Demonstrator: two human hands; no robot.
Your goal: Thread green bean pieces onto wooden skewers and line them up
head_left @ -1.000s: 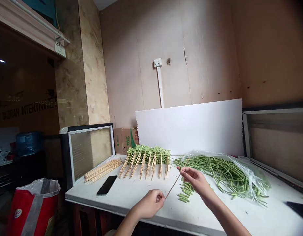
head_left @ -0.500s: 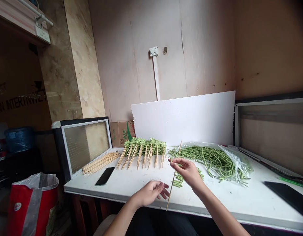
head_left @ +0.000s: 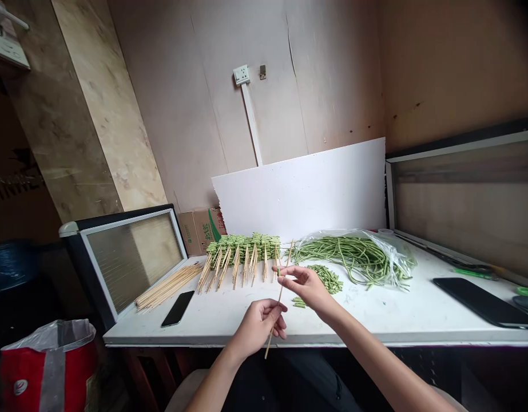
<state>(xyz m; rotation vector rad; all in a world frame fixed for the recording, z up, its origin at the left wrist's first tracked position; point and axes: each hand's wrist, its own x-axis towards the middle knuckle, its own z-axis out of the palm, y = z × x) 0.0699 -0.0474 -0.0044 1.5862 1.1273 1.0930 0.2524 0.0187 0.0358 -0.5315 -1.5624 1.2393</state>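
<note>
My left hand (head_left: 259,325) is closed around the lower part of a thin bamboo skewer (head_left: 269,344), which slants up and away over the table's front edge. Higher up, my right hand (head_left: 305,287) pinches a short cut piece of green bean (head_left: 279,272) between thumb and fingers, right at the skewer. Whether the skewer passes through the piece I cannot tell. Beyond my right hand lies a pile of cut bean pieces (head_left: 327,278), with a few more pieces (head_left: 298,302) nearer me. Behind my hands, filled bean skewers (head_left: 246,249) are stacked in a row, bare ends towards me.
Loose bamboo skewers (head_left: 167,286) and a phone (head_left: 178,309) lie on the left of the white table (head_left: 229,335). Long green beans (head_left: 353,254) spill from a clear bag (head_left: 399,257) at the back right. A black tablet-like device (head_left: 478,300) lies far right. Low partitions flank the table.
My left hand has closed on the skewer, having been open beside it. Both hands and the skewer appear further left in view, and the camera has turned and tilted.
</note>
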